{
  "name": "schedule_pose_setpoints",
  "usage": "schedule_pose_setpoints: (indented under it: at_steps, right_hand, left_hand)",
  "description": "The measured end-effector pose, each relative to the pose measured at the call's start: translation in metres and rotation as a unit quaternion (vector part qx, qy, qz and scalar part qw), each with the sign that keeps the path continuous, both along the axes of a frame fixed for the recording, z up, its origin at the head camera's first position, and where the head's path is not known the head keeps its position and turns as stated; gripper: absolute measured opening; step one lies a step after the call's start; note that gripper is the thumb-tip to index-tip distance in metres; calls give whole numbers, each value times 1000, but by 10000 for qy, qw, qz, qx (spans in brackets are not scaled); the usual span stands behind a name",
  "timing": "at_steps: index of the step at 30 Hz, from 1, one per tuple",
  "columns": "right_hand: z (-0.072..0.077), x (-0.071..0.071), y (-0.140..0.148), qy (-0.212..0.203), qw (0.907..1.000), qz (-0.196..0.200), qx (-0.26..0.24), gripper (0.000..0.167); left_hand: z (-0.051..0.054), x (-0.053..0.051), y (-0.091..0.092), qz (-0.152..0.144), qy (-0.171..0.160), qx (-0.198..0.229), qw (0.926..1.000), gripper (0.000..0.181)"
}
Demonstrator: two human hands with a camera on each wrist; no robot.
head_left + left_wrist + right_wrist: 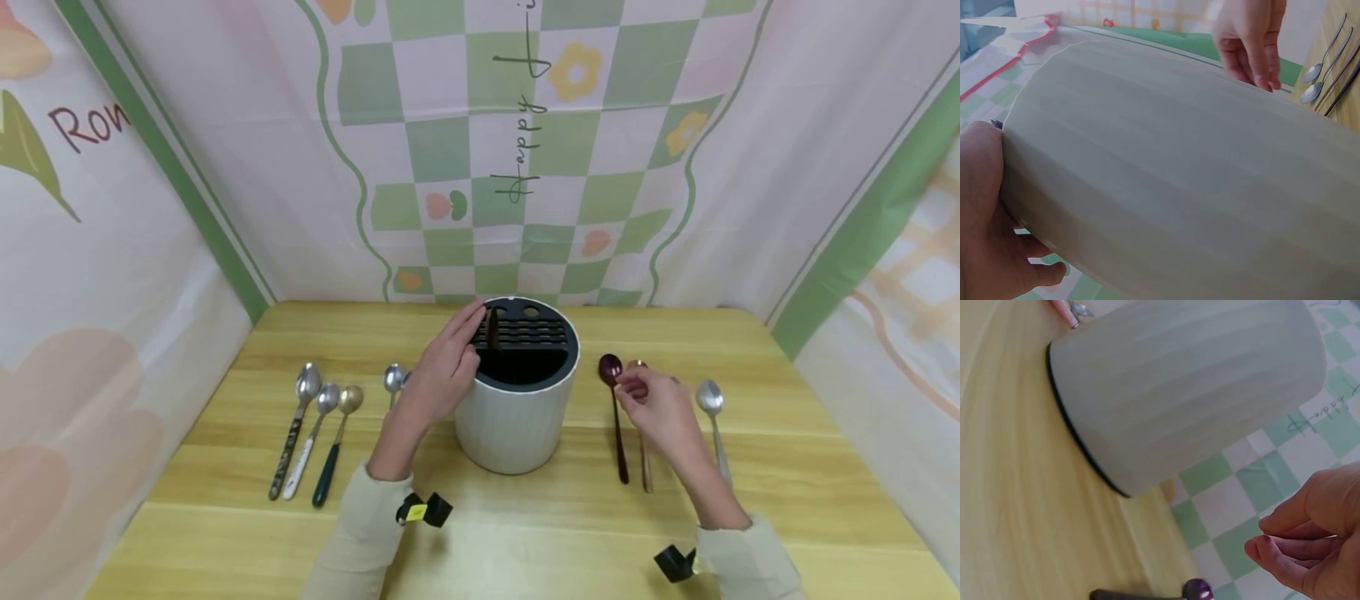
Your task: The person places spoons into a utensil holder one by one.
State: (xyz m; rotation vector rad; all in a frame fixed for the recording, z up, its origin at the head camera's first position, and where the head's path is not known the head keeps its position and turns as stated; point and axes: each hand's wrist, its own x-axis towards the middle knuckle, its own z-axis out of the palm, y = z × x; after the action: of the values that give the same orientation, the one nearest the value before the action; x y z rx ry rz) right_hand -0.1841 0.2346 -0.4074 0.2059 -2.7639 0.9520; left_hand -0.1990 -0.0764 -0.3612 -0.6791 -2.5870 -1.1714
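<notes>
Squarely in the middle of the pale wooden table [540,542], a tall white cylindrical utensil holder [513,433] stands upright, its wall finely ribbed and matt, with a dark band at the foot. A black insert [552,317] fills its top, with round holes at the back, rows of slots across the centre and a wide half-moon opening in front. Something dark and narrow [492,329] stands up out of the slots, probably metal, though the view is too dim to name it.

The left hand [438,371] touches the holder's left upper edge, fingers laid out along the rim. The right hand [662,408] holds nothing; its loosely bent fingers hang beside a glossy dark purple spoon [618,429] and partly cover a copper-coloured spoon [646,467]. A plain silver spoon [710,398] lies farther right.

Well left of the holder lie three spoons with dark patterned [288,454], white [302,462] and deep green [327,475] handles.
</notes>
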Motion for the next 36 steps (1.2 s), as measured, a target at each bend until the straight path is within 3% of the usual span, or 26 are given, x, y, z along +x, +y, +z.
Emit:
schedule_pose_setpoints:
  at_steps: [9,20,26,36]
  right_hand:
    - [-16,-7,6,-135,9996,79,227,21]
    - [-30,-16,12,-652,9967,276,404,22]
    - [-37,-23,14,-952,9938,188,547,21]
    - [-37,-40,12,-1422,9834,-10,1126,16]
  left_hand:
    - [-2,-1,0,18,-24,-14,10000,57]
    - [-2,-1,-1,29,13,17,10000,57]
    - [-1,0,0,39,-27,0,10000,57]
    - [-1,0,0,46,-16,36,10000,58]
